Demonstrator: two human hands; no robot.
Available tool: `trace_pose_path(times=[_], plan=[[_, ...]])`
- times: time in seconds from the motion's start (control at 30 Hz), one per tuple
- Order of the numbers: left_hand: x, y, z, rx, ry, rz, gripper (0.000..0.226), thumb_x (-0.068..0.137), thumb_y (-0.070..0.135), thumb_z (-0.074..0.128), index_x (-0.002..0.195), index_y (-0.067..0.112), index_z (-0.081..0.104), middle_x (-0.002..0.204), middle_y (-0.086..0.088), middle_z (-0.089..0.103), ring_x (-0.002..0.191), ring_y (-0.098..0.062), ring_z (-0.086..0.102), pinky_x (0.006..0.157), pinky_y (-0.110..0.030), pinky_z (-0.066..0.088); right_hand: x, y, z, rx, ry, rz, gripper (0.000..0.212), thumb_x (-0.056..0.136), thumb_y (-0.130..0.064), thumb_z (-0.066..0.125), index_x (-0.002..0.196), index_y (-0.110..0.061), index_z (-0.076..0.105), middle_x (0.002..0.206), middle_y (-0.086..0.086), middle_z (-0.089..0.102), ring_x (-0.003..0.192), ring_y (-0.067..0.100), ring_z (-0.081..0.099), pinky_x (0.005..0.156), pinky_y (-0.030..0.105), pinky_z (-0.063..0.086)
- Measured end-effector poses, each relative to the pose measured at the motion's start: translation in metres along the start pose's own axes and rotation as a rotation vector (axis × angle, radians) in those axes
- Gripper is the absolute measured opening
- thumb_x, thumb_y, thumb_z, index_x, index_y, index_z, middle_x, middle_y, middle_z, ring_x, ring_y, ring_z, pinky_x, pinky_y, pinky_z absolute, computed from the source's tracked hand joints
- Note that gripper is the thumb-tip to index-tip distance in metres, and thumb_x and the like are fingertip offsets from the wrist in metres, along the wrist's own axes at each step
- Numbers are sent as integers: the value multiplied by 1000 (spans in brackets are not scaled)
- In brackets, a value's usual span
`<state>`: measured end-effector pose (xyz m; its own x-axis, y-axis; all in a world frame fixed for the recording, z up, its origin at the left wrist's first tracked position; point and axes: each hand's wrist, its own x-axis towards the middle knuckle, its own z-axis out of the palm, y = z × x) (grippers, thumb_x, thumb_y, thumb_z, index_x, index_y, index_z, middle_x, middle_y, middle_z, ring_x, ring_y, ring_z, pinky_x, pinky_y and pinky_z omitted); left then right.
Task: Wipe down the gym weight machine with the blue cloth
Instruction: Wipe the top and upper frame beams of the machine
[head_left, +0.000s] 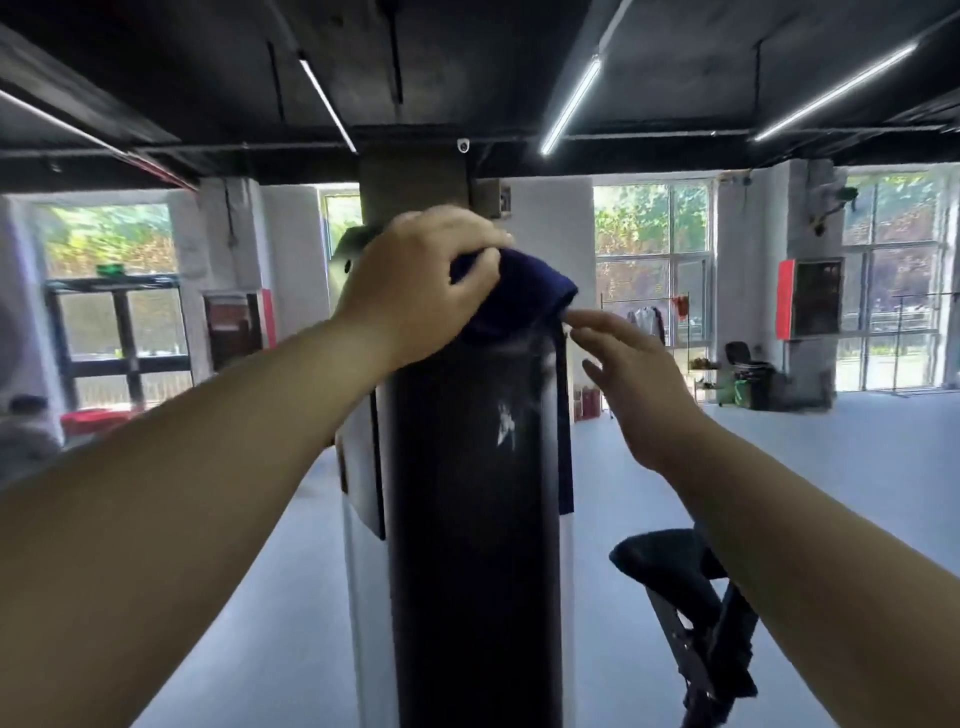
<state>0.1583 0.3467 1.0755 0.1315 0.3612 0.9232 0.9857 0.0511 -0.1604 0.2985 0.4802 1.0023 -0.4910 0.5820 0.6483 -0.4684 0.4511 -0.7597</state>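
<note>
Blue cloth (519, 291) lay bunched atop the black weight machine column (467, 519), my left grip (415, 280) curled round it. My right grip (634, 374) was spread, empty, just beside the cloth.

Mixed light, fairly bright overall. Daylight enters through windows (652, 270) behind the black machine column (467, 545), on both sides of it. The panes are overexposed and the foliage is washed out. LED ceiling strips (571, 104) above the column glow white against a dark ceiling (467, 62). The column face reads near-black, with a pale smeared sheen high on its right side. The floor (779, 467) right of the column is bright and bluish. The blue cloth (519, 291) atop the column is slightly blurred. Wide-angle bend: strips splay outward from the column. Far left of the column the picture is soft and smeary.
</note>
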Motion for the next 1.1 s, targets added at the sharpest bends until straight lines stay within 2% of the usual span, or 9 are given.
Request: trace_pose_path(times=[0.07, 0.17, 0.23, 0.33, 0.47, 0.73, 0.83, 0.97, 1.1], plan=[[-17, 7, 10, 118, -87, 47, 37, 89, 42, 52, 117, 26, 71, 126, 4, 65, 125, -23, 54, 111, -45, 33, -3, 12, 4, 29, -55, -17, 31, 101, -4, 47, 103, -27, 68, 97, -15, 71, 88, -11, 63, 80, 8, 48], [-71, 13, 21, 282, -65, 185, 35, 87, 41, 60, 111, 19, 73, 137, -4, 60, 133, -35, 47, 113, -57, 26, -9, 35, 8, 34, -82, -84, 40, 101, -5, 47, 129, -31, 60, 141, -12, 54, 131, 1, 47, 111, 29, 40], [-102, 14, 23, 371, -106, 336, 28, 91, 36, 61, 103, 15, 75, 138, -7, 58, 133, -40, 46, 114, -57, 26, -18, 47, 10, -25, -79, -119, 47, 103, -7, 43, 141, -33, 50, 154, -16, 37, 141, -2, 32, 118, 31, 30], [-95, 16, 21, 431, -170, 371, 27, 94, 34, 58, 109, 17, 72, 141, -5, 56, 135, -37, 45, 113, -54, 28, -29, 64, 16, 39, -26, -118, 51, 103, -6, 42, 140, -41, 47, 156, -18, 33, 142, -2, 29, 120, 36, 27], [-53, 22, 21, 392, -81, 116, 38, 96, 32, 50, 133, 30, 60, 148, 1, 49, 140, -35, 38, 112, -58, 26, -31, 75, 27, 137, 12, -111, 50, 98, -13, 45, 139, -43, 49, 156, -10, 35, 144, 5, 29, 121, 43, 24], [-190, 38, 49, 457, -166, 262, 32, 101, 28, 51, 129, 28, 65, 147, 2, 47, 141, -30, 38, 115, -56, 24, -47, 83, 14, 120, -130, -80, 54, 103, -3, 38, 143, -40, 38, 160, -20, 20, 140, -15, 17, 118, 17, 19], [-164, 34, 45, 489, -133, 296, 31, 103, 29, 47, 130, 29, 64, 147, 1, 49, 139, -29, 42, 115, -52, 24, -50, 84, 12, 71, -156, -92, 56, 104, -4, 39, 142, -43, 33, 161, -20, 16, 139, -17, 14, 111, 4, 17], [-100, 31, 43, 453, 95, 32, 34, 100, 30, 50, 132, 27, 62, 148, -4, 48, 140, -34, 37, 115, -57, 22, -50, 84, 14, 47, -162, -98, 54, 104, -10, 43, 137, -51, 30, 161, -22, 14, 141, -14, 14, 118, 15, 18], [-174, 42, 65, 417, -38, 151, 34, 98, 27, 51, 128, 25, 66, 148, -2, 47, 141, -31, 36, 118, -56, 15, -49, 84, 4, -10, -217, -112, 57, 103, -7, 43, 142, -48, 31, 160, -23, 15, 140, -18, 14, 117, 15, 18]])
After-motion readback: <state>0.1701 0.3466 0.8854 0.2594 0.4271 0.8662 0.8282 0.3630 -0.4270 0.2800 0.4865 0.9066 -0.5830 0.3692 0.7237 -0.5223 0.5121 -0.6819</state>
